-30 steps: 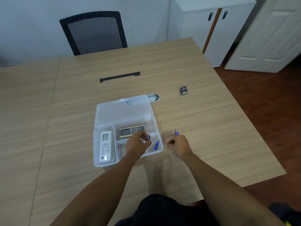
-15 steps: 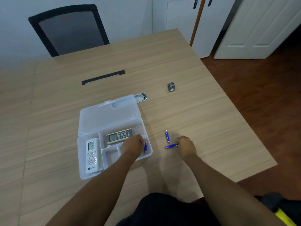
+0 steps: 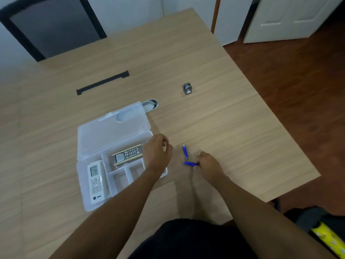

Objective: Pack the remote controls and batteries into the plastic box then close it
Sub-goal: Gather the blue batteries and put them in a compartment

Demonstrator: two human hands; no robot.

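Note:
A clear plastic box (image 3: pixel 87 206) lies open on the wooden table, its lid (image 3: pixel 112 135) flat behind it. A white remote (image 3: pixel 96 182) fills the left compartment and a dark gold-edged remote (image 3: pixel 127 155) lies across the back one. My left hand (image 3: pixel 157 150) hovers over the box's right end with fingers loosely curled; nothing shows in it, and it hides the right compartments. Two blue batteries lie on the table to the right of the box. My right hand (image 3: pixel 208 163) pinches the end of the nearer battery (image 3: pixel 189 163). The other battery (image 3: pixel 185 151) lies free just behind.
A small grey metal fitting (image 3: pixel 187 88) stands further back on the table. A silver oval object (image 3: pixel 150 105) peeks out behind the lid. A black cable slot (image 3: pixel 102 82) crosses the table's middle. The table's right edge drops to a wooden floor; a black chair (image 3: pixel 50 25) stands behind.
My left hand let a blue battery go in the box and rose toward the box's right rear corner. My right hand took hold of a battery on the table. The camera tilted down and right.

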